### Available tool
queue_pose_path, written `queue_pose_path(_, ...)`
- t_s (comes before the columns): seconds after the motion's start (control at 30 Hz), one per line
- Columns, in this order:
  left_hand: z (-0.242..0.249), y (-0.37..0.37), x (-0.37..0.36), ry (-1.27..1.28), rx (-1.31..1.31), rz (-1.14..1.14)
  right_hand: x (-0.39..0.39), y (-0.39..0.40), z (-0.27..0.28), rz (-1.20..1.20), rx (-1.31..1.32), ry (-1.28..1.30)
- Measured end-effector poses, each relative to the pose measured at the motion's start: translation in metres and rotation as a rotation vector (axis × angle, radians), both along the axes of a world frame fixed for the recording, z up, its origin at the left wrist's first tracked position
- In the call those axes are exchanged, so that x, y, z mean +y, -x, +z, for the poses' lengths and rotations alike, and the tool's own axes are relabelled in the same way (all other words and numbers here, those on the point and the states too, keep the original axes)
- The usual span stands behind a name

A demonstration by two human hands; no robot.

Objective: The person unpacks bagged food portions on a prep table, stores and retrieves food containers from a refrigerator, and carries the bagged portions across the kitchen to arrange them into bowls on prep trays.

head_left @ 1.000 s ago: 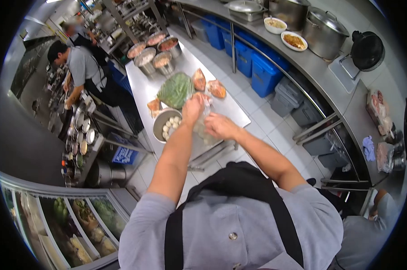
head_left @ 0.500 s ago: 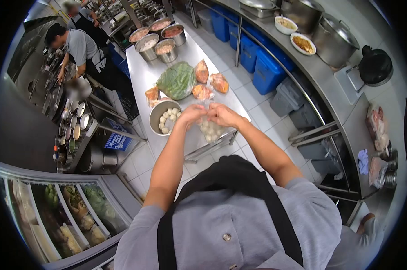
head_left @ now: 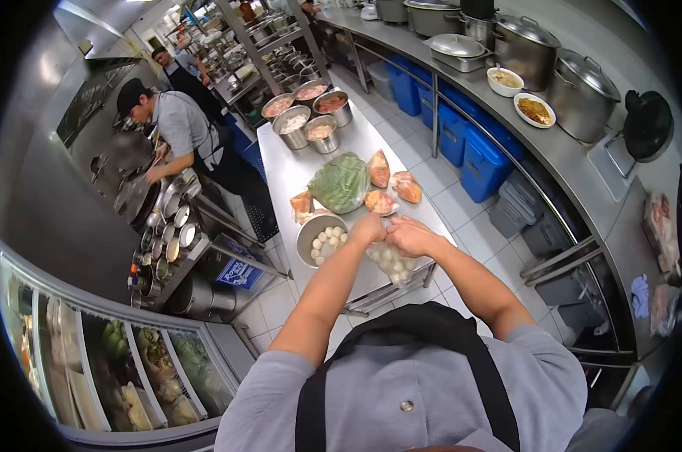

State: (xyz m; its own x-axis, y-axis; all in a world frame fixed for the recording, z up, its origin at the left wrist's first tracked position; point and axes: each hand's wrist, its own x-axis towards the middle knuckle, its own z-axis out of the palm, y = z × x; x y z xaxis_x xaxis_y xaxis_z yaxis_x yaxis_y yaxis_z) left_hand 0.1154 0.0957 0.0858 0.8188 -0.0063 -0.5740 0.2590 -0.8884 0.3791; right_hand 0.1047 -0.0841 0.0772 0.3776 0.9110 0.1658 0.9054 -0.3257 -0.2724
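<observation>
Bagged white balls [head_left: 391,260] sit at the near edge of the steel table [head_left: 281,162], the clear plastic gathered at its top between both hands. The left hand [head_left: 369,227] pinches the neck with fingers closed on the film; the right hand [head_left: 410,236] is closed on it too, just beside the left. The film is thin and slick — a loose pinch could let the neck slip and the smooth round balls roll off the near edge, I judge. Just left stands a round metal bowl [head_left: 308,230] with more of the pale balls. Farther back lie a bulging bag of green leaves [head_left: 341,182] and orange-red packets [head_left: 406,186] — soft, crinkled plastic. Beyond stand four steel pots [head_left: 294,126].
</observation>
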Motion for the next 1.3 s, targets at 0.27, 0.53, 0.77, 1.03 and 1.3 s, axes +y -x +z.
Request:
queue_pose_path(0.27, -0.033, -0.003, -0.019, -0.19, -0.545, -0.004, 0.009, 0.019, -0.026, -0.206, 0.035, -0.074)
queue_pose_path(0.53, -0.067, -0.034, -0.019, -0.088, -0.586, 0.131, -0.01, 0.023, -0.03, -0.192, 0.1, -0.175)
queue_pose_path(0.77, -0.039, -0.021, -0.024, -0.077, -0.527, 0.14, -0.028, 0.035, -0.028, -0.387, 0.267, -0.165)
queue_pose_path(1.03, -0.02, 0.022, -0.027, -0.089, -0.47, 0.395, 0.014, 0.044, -0.041, -0.412, -0.204, -0.266)
queue_pose_path(1.3, -0.033, 0.007, -0.029, 0.076, -0.377, 0.811, 0.026, 0.029, -0.059, -0.331, 0.26, -0.348)
